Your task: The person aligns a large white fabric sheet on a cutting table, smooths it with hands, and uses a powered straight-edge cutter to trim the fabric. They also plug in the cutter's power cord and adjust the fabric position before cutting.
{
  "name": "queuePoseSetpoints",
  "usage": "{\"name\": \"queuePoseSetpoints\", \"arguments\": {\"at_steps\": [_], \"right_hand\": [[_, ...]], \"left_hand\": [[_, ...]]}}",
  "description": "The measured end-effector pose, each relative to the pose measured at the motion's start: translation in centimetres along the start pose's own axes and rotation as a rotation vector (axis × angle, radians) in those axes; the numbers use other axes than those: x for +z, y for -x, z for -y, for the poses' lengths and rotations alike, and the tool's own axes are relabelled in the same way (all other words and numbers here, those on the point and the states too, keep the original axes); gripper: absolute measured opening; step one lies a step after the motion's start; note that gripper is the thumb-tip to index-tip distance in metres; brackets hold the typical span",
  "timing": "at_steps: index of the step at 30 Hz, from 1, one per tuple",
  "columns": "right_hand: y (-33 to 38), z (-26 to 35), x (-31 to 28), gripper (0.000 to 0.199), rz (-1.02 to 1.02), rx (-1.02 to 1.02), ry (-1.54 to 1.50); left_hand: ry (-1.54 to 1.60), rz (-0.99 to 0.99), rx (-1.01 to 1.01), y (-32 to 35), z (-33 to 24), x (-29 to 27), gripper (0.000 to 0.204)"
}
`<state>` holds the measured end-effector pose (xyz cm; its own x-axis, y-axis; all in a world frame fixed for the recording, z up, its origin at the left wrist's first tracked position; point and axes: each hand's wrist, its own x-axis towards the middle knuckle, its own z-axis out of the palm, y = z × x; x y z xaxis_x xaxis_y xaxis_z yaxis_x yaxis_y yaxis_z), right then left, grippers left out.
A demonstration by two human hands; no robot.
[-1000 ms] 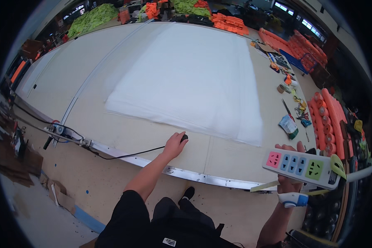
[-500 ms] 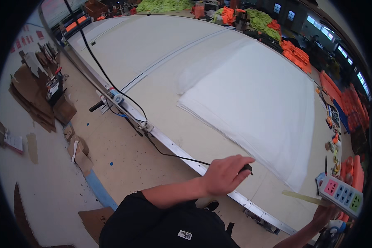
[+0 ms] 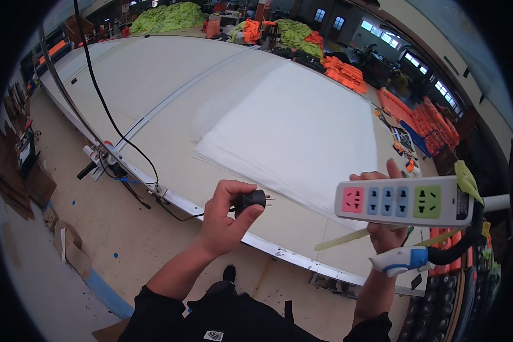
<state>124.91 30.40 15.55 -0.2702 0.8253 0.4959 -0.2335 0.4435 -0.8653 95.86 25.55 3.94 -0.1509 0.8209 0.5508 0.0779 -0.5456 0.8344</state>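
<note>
Between the thumb and fingers of my left hand is a black power plug, its metal prongs pointing right toward the power strip. From the plug a black cord runs left along the table edge. My right hand grips a white power strip from behind, with fingertips showing above and below it. The strip's pink, blue and green sockets face me, and none of the visible ones holds a plug. A gap separates the prongs from the strip. Below the strip hangs a white and blue handled device.
A long pale table bears a stack of white sheet material. A metal rail lines its near edge, with a small machine on it at left. Tools lie at the right edge. Orange fabric is piled beyond.
My right hand has brought the power strip up and left, in front of me. My left hand has moved left and turned the plug's prongs into view. The head view has swung right.
</note>
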Motion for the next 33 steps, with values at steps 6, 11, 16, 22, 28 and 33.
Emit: {"name": "queuePoseSetpoints", "arguments": {"at_steps": [6,11,16,22,28,33], "right_hand": [[-1.6,0.0,5.0,0.110,0.278,0.052,-0.107],[-1.8,1.6,11.9,0.111,0.352,-0.039,-0.140],[-2.9,2.6,18.0,0.108,0.366,-0.092,-0.150],[-3.8,3.8,22.2,0.110,0.257,-0.127,-0.157],[-4.6,3.9,24.3,0.113,0.180,-0.169,-0.104],[-4.4,4.1,24.0,0.113,0.110,-0.170,0.007]], "left_hand": [[0.110,-0.037,0.139,-0.9,-3.7,-1.4,0.040],[0.112,-0.132,0.276,0.0,-6.0,-5.0,0.045],[0.062,-0.203,0.456,-0.6,-8.0,-9.2,0.047],[0.117,-0.149,0.578,-3.8,-9.9,-12.1,0.047],[0.104,-0.135,0.632,-7.0,-11.7,-13.2,0.038],[-0.045,-0.026,0.729,-8.6,-13.1,-14.3,0.036]]}}
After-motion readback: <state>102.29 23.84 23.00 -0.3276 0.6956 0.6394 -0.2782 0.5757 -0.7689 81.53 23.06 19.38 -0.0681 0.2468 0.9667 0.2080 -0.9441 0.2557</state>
